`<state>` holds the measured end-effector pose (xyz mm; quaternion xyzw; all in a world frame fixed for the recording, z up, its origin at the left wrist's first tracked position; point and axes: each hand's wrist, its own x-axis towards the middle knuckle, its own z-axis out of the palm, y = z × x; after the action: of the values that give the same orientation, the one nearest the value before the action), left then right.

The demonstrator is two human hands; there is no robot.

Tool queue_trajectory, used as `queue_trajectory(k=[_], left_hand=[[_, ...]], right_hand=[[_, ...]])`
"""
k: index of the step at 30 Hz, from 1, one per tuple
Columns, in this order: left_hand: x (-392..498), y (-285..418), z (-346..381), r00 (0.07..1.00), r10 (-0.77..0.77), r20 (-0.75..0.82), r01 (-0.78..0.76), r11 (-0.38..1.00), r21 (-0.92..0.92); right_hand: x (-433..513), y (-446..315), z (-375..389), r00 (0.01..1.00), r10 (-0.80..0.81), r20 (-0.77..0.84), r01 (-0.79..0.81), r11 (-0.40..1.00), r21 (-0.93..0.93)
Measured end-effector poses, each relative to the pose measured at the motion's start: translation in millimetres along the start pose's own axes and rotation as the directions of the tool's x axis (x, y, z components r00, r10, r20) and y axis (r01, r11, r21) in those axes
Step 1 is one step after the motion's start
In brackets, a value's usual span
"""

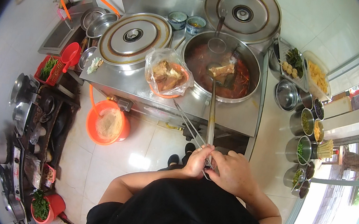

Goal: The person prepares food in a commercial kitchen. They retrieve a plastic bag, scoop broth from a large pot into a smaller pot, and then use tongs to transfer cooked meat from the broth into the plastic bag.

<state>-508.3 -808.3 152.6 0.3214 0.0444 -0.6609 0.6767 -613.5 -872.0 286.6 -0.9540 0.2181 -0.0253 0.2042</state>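
Note:
My left hand point(198, 162) closes around the long metal handle of a ladle point(212, 109). The ladle's bowl is in a large steel pot point(189, 59) of red-brown broth, with a chunk of meat on bone point(222, 70) in it. Touching the left, my right hand point(234, 172) grips the near end of slim metal tongs point(189, 118), which cross the ladle handle and point forward left. Overlapping fingers partly hide both grips. Left of the pot, an orange bowl point(168, 96) lined with a clear plastic bag point(150, 64) holds meat pieces point(167, 74).
A wire skimmer point(217, 45) hangs over the pot's far side. Lidded pot point(134, 39) and two patterned bowls point(177, 20) share the steel stove counter point(118, 82). An orange bucket point(89, 122) stands on the floor; several steel condiment containers point(292, 147) line the right counter.

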Motion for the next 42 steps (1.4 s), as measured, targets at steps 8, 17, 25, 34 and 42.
queue_trajectory(k=[8, 17, 25, 34, 42], left_hand=[[-7.4, 15.9, -7.4, 0.996, -0.051, 0.076, 0.033, 0.974, 0.223], [-7.0, 32.9, -49.0, 0.998, 0.001, 0.065, -0.027, 0.914, 0.405], [-7.8, 54.1, -80.3, 0.996, -0.082, 0.046, 0.051, 0.884, 0.464], [-11.0, 63.0, -71.4, 0.997, -0.078, 0.017, 0.065, 0.918, 0.391], [-10.1, 71.8, -56.3, 0.993, -0.087, -0.081, 0.117, 0.815, 0.567]], right_hand=[[-15.9, 47.1, 31.4, 0.949, 0.226, 0.219, -0.314, 0.704, 0.637], [8.0, 139.1, 81.1, 0.787, 0.571, 0.232, -0.15, -0.188, 0.971], [80.8, 219.0, 109.7, 0.632, 0.714, 0.302, -0.21, -0.218, 0.953], [181.1, 282.6, 127.1, 0.575, 0.791, 0.212, -0.403, 0.048, 0.914], [186.0, 315.5, 168.1, 0.572, 0.802, -0.176, -0.436, 0.478, 0.763]])
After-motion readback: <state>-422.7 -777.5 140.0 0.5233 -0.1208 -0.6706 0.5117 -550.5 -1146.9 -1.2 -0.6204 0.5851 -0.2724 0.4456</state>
